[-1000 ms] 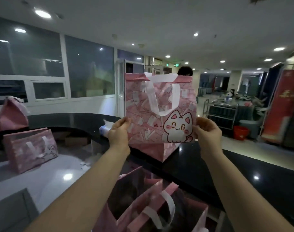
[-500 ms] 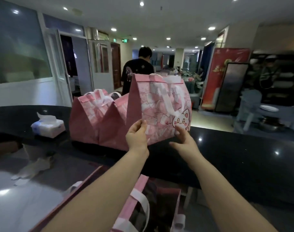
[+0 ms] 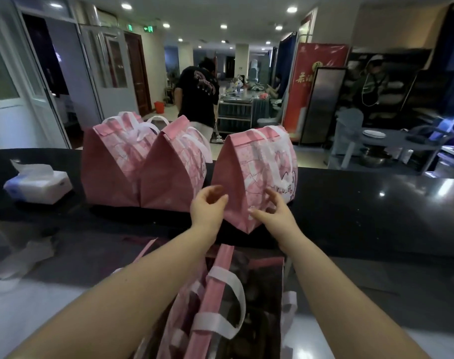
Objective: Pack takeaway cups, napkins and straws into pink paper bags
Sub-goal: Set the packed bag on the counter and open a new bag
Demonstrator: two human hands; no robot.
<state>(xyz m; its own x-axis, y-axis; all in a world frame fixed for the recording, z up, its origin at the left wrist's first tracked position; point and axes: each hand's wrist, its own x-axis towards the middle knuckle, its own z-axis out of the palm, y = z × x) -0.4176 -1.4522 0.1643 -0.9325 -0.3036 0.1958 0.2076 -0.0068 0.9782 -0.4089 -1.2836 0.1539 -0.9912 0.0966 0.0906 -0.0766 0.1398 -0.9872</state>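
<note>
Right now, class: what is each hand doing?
Left hand: open, beside the nearest pink bag.
Right hand: open, fingers against that bag.

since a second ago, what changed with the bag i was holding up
The cat bag came down from the air onto the black counter, right of the two closed bags. Left hand and right hand have opened, letting it go. The tissue box stayed put.

A white tissue box [image 3: 37, 184] sits at the left of the dark glossy counter [image 3: 363, 203]. Beyond it, a person in a black shirt [image 3: 197, 95] stands by a metal trolley [image 3: 235, 114]. A red banner [image 3: 315, 84] leans at right; an orange bucket [image 3: 159, 107] sits near the doors.
</note>
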